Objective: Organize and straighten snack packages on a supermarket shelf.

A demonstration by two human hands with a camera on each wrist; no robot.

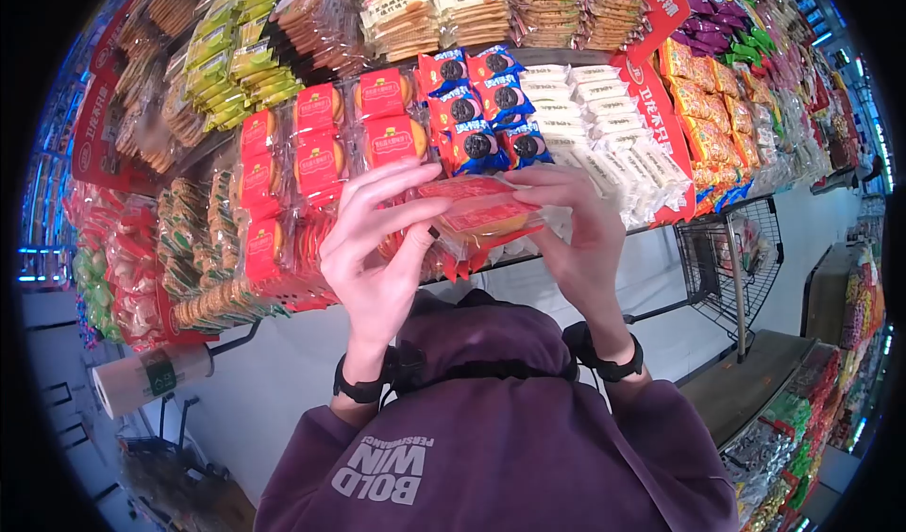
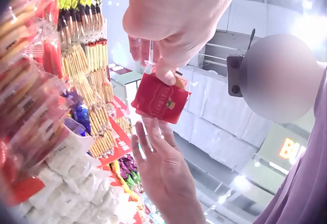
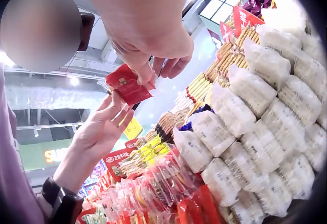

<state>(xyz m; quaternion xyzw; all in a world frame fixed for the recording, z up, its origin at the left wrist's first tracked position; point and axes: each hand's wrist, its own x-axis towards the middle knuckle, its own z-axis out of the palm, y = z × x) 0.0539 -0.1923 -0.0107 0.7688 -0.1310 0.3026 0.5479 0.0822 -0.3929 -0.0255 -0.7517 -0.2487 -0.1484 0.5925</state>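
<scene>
Red wrapping covers the packet [image 1: 483, 213] held up between both hands, which in the head view overlaps the near edge of the display shelf [image 1: 651, 228]. The left hand [image 1: 370, 260] pinches its left end between thumb and fingers; the right hand [image 1: 587, 240] pinches the opposite end. Its longer span appears to run from hand to hand, so neither hand is clearly nearer, and pulling or turning it would depend on that line. Blue packets [image 1: 474, 103] lie beyond it, away from the body; white packets [image 1: 613, 122] lie beyond the right hand, and stacked red packets [image 1: 319, 159] beyond the left.
</scene>
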